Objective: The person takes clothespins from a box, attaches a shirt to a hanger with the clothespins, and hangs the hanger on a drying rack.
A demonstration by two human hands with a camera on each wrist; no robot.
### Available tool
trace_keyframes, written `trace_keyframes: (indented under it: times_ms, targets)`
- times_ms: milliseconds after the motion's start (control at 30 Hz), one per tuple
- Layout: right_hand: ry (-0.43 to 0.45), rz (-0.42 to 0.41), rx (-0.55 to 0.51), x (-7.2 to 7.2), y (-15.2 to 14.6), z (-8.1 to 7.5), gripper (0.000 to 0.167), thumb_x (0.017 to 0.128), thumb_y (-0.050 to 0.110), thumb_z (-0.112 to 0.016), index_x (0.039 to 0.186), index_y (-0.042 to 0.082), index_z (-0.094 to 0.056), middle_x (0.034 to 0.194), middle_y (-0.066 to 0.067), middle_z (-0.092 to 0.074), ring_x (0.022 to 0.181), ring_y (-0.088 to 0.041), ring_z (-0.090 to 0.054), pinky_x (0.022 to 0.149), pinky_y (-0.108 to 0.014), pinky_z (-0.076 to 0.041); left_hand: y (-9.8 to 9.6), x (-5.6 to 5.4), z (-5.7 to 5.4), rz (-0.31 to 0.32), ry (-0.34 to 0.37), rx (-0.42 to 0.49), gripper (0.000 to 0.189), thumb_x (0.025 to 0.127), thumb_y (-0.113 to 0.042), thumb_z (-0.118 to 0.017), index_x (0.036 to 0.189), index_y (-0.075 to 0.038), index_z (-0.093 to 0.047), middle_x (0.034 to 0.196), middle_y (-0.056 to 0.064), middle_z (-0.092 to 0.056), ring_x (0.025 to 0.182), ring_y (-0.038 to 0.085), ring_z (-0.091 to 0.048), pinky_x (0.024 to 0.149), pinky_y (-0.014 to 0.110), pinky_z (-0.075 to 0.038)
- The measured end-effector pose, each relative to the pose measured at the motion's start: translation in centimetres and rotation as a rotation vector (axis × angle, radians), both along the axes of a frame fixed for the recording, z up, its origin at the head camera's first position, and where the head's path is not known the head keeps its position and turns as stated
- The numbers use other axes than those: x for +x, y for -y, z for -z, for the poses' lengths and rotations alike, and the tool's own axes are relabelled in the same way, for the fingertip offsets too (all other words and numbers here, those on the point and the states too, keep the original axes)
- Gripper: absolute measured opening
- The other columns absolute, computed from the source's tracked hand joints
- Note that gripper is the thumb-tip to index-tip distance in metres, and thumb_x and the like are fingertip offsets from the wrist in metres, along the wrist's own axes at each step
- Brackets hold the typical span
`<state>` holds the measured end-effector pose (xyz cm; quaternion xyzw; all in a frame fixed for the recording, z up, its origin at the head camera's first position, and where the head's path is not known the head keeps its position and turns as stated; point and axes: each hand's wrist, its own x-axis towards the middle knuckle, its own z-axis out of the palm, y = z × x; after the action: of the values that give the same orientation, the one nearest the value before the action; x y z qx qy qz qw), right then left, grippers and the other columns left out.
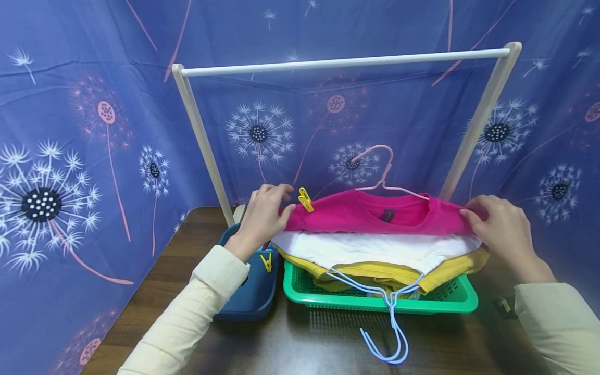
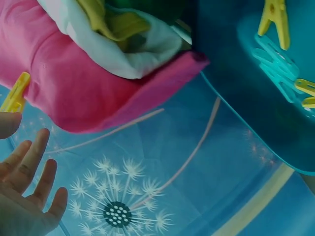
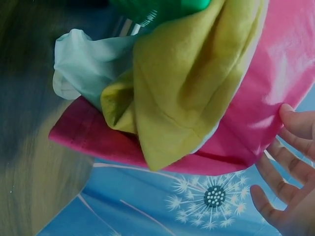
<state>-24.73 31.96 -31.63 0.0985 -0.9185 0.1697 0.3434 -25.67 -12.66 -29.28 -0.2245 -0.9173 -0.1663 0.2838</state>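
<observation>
A pink shirt (image 1: 347,213) lies on top of the clothes, with a pink hanger (image 1: 385,169) inside its neck and the hook pointing up. One yellow clothespin (image 1: 305,199) is clipped on its left shoulder. Beside that shoulder is my left hand (image 1: 264,216); in the left wrist view its fingers are spread and hold nothing, the thumb close to the clothespin. At the other shoulder my right hand (image 1: 503,226) pinches the shirt's edge, thumb in front and fingers behind. Beneath are a white garment (image 1: 375,249) and a yellow garment (image 1: 457,268).
A green basket (image 1: 375,302) bears the clothes; light-blue hangers (image 1: 391,307) hang over its front. To its left, a dark blue bin (image 1: 248,299) contains yellow and turquoise clothespins (image 2: 278,69). Behind stands a rack with a white rod (image 1: 347,62) and wooden posts.
</observation>
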Motion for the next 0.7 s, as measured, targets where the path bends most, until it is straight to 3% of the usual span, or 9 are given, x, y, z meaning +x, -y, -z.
trace_keyframes:
  times_ms: [400,700]
  targets:
    - [0.024,0.015,-0.003,0.0,0.0,-0.1,0.017,0.081,0.014,-0.063,0.09,-0.001,-0.064,0.084,-0.023,-0.064,0.074,-0.039,-0.054,0.062,-0.053,-0.038,3.1,-0.2,1.5,-0.157,0.007,0.002,0.026,0.088,-0.024,-0.058,0.111,-0.01,-0.057,0.095,0.005,-0.066,0.096,0.027,-0.052,0.086,0.046,-0.039]
    - [0.028,0.014,-0.004,0.0,-0.1,0.1,0.018,0.081,0.014,-0.063,0.091,-0.001,-0.064,0.085,-0.023,-0.063,0.076,-0.041,-0.054,0.063,-0.054,-0.039,4.8,-0.4,3.2,-0.243,0.083,-0.063,0.026,0.087,-0.021,-0.058,0.109,-0.008,-0.057,0.1,0.011,-0.064,0.099,0.033,-0.052,0.082,0.047,-0.04]
